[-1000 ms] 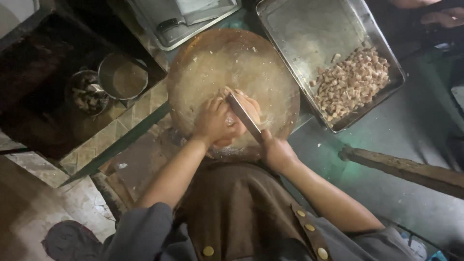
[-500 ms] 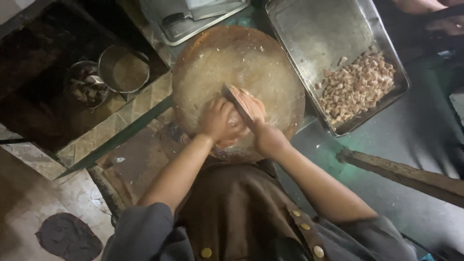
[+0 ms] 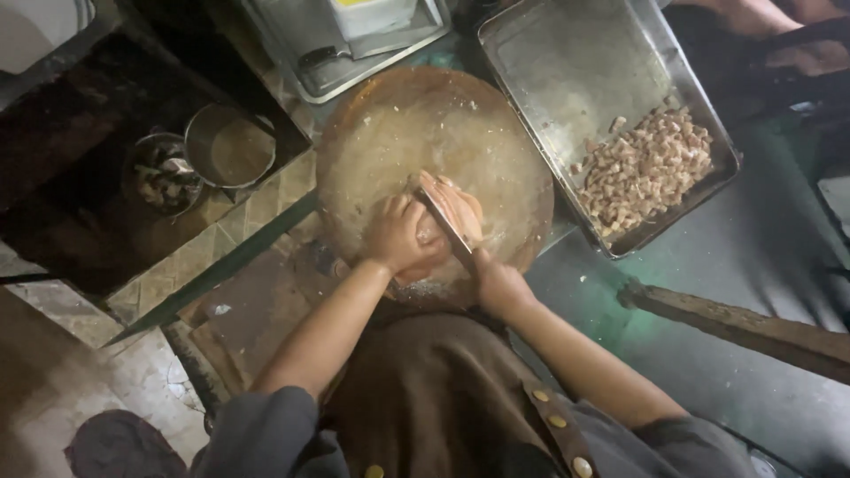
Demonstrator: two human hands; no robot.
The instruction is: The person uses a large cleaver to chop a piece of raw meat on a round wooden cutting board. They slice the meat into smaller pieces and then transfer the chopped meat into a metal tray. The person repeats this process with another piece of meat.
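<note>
the left hand (image 3: 398, 235) lies curled over a pale piece of meat (image 3: 453, 205) near the close edge of a round wooden chopping board (image 3: 398, 133), fingers closed down on it to pin it flat. the right hand (image 3: 498, 281) sits just behind and to the right of the left, wrapped shut around the handle of a knife (image 3: 443, 221), whose blade runs up and to the left from that fist, slanting across the meat and touching the left hand's knuckles. the meat pokes out just beyond the left fingertips, on the far side of the blade, its long axis running roughly along the blade's line; the left hand is the nearer of the two to it, lying right on top, while the right reaches it only through the knife. the rest of the board, beyond both hands, is bare and smeared pale. to the right of the hands and further out, a metal tray (image 3: 567, 80) holds a heap of small diced meat pieces (image 3: 645, 168) piled in its nearer corner. to the left of the left hand, well apart and lower than the counter, stand two round metal pots (image 3: 228, 146). straight ahead past the board sits another flat tray (image 3: 354, 75) with a pale container on it.
</note>
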